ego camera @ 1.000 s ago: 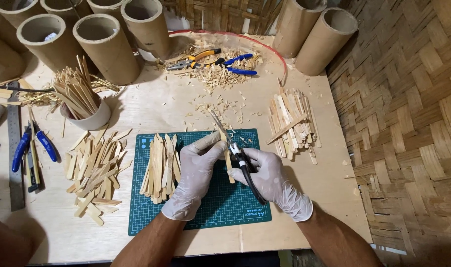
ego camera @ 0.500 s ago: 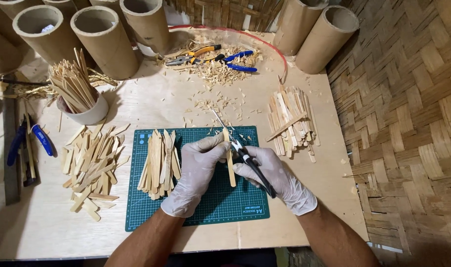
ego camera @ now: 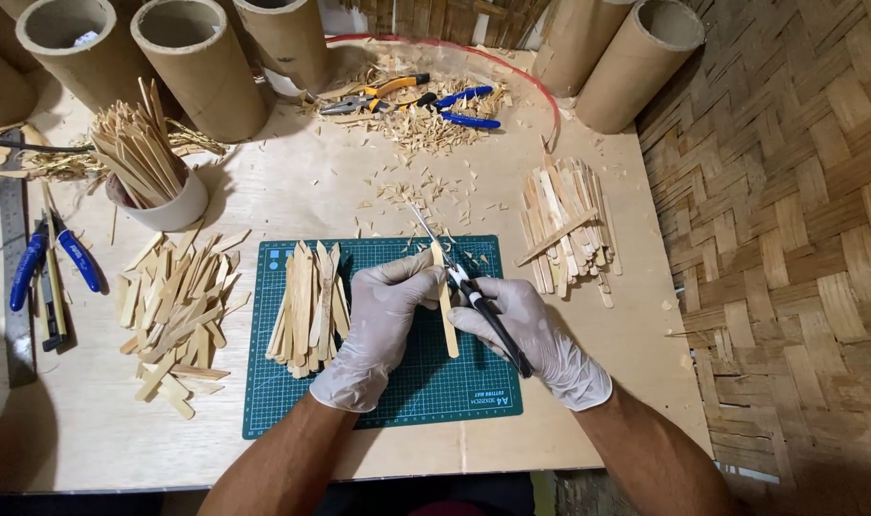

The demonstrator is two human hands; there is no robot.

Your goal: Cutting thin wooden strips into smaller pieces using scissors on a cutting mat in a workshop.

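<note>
Both my hands wear white gloves and work over a green cutting mat (ego camera: pixel 292 401). My left hand (ego camera: pixel 378 320) pinches a thin bamboo slat (ego camera: pixel 447 320) that stands on end on the mat. My right hand (ego camera: pixel 536 334) grips black-handled scissors (ego camera: pixel 474 291), whose narrow blades reach up past the slat's top end. A pile of similar slats (ego camera: pixel 309 306) lies on the mat just left of my left hand.
Another slat pile (ego camera: pixel 564 225) lies right of the mat, a loose heap (ego camera: pixel 173 311) to its left. A white cup of sticks (ego camera: pixel 154 177), cardboard tubes (ego camera: pixel 201 62), pliers (ego camera: pixel 378 94), blue-handled tools (ego camera: pixel 466 107) and shavings sit behind. Woven matting lies off the table's right edge.
My hands stay together over the mat with the slat and scissors; the camera view has shifted slightly, little else differs.
</note>
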